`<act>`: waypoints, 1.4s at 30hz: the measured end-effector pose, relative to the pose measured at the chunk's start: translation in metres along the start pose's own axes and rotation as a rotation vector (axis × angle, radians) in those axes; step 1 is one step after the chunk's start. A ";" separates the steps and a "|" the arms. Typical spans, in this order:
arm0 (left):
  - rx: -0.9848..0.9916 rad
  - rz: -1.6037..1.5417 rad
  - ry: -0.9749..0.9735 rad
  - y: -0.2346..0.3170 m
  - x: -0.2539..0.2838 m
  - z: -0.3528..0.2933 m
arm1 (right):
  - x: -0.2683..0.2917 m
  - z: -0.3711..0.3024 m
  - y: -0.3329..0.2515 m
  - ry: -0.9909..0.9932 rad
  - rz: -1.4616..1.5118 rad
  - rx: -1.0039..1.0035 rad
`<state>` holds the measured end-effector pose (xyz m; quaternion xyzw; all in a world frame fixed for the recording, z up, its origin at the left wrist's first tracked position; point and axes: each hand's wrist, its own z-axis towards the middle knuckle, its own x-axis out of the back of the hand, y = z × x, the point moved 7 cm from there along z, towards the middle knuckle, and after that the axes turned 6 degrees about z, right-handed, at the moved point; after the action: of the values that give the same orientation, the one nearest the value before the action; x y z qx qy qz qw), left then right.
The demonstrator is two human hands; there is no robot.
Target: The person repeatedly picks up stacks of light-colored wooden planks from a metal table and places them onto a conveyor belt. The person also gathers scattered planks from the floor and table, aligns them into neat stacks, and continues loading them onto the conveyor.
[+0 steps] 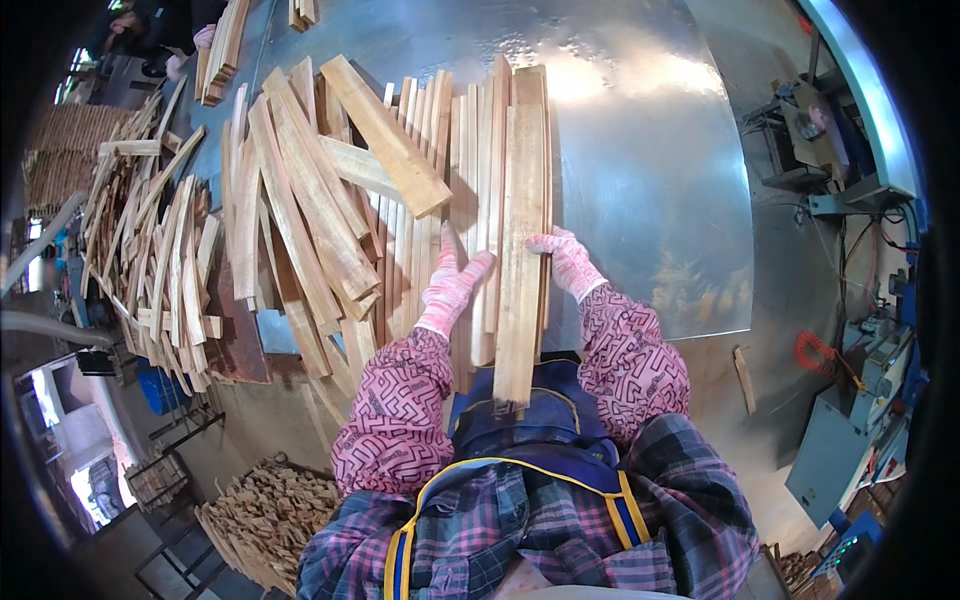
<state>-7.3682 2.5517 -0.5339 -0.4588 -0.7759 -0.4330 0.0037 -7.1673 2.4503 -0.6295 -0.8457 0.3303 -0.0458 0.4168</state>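
Pink-and-white work gloves cover both my hands. My left hand (456,282) rests over the upright wooden strips, its index finger stretched forward and its thumb apart, touching the strips' left side. My right hand (568,262) is closed on the right edge of a long wooden board (520,240), thumb on top; its other fingers are partly hidden. That board lies on a stack of strips and its near end sticks out over the table edge toward my apron. Left of it stand several narrow strips (465,190) side by side. A wider board (385,135) lies slantwise on the loose pile.
Loose boards (300,200) fan out across the left of the metal table (650,200). Further left is another heap of strips (170,260). A bundle of wood (270,515) stands low at left. Machinery with a red coiled hose (815,352) stands at right. Another person's gloved hand (204,37) shows far left.
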 end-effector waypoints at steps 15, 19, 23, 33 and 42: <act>-0.675 0.326 0.408 0.024 0.027 -0.130 | -0.036 -0.009 -0.046 -0.002 -1.074 0.074; -0.410 0.177 0.784 -0.003 0.144 -0.137 | -0.064 -0.005 -0.141 0.138 -0.926 0.403; -0.067 0.354 0.935 -0.072 0.249 -0.077 | -0.165 0.004 -0.180 -0.113 -0.330 0.214; 0.119 -0.053 0.427 -0.108 0.312 -0.009 | -0.332 -0.015 -0.076 -0.435 -0.682 0.003; 0.077 0.627 0.689 -0.096 0.404 -0.031 | -0.356 -0.026 -0.067 -0.362 -0.075 0.068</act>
<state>-7.6828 2.7975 -0.4163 -0.5000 -0.5689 -0.5091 0.4088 -7.4181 2.6747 -0.4927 -0.8373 0.2167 0.0805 0.4955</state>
